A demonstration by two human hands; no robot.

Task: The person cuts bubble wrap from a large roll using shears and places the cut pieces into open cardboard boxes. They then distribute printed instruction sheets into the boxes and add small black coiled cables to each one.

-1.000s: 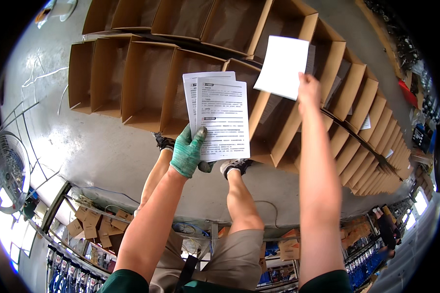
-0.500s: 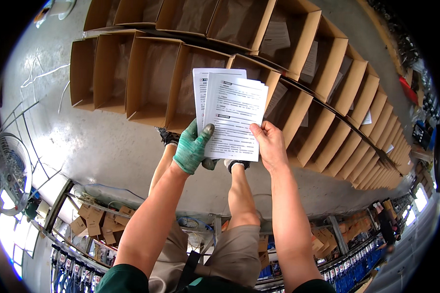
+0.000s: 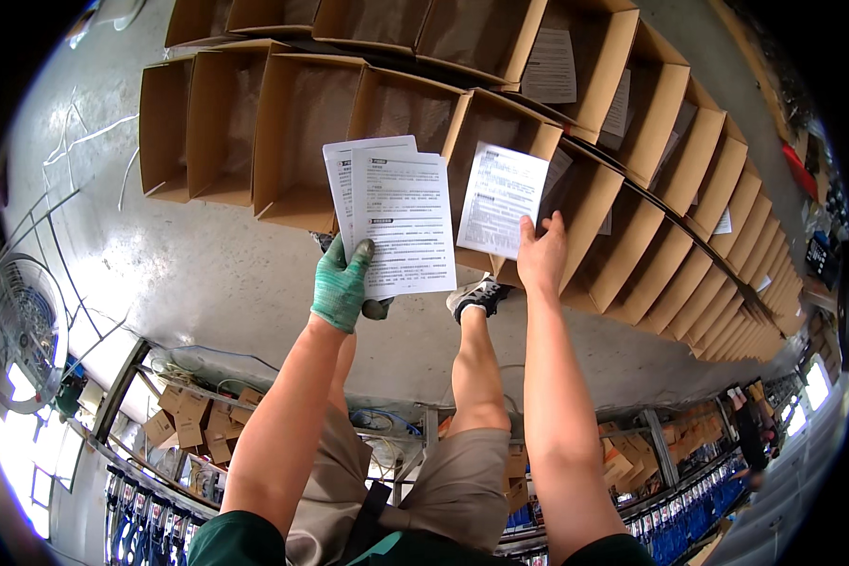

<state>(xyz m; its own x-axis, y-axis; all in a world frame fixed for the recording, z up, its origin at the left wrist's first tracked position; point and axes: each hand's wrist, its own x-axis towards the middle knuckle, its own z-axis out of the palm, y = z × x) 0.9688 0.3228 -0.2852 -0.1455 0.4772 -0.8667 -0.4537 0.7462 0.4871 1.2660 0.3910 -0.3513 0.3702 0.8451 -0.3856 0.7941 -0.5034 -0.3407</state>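
My left hand (image 3: 341, 283), in a green glove, grips the lower left corner of a stack of printed white sheets (image 3: 396, 222). My bare right hand (image 3: 542, 253) holds a single printed sheet (image 3: 501, 198) by its bottom edge, just right of the stack and above an open cardboard box (image 3: 500, 127). Beneath both hands runs a row of open brown cardboard boxes (image 3: 297, 132) on the concrete floor. Some boxes to the right hold a white sheet (image 3: 549, 66).
More open boxes curve away to the far right (image 3: 726, 236). My legs and a dark shoe (image 3: 478, 294) stand on the grey floor (image 3: 189, 264). A fan (image 3: 14, 330) sits at left. Flat cartons (image 3: 193, 415) and shelves lie behind.
My right hand went from reaching far out with a sheet, back to the stack, and now holds a single sheet pulled off to the right of the stack.
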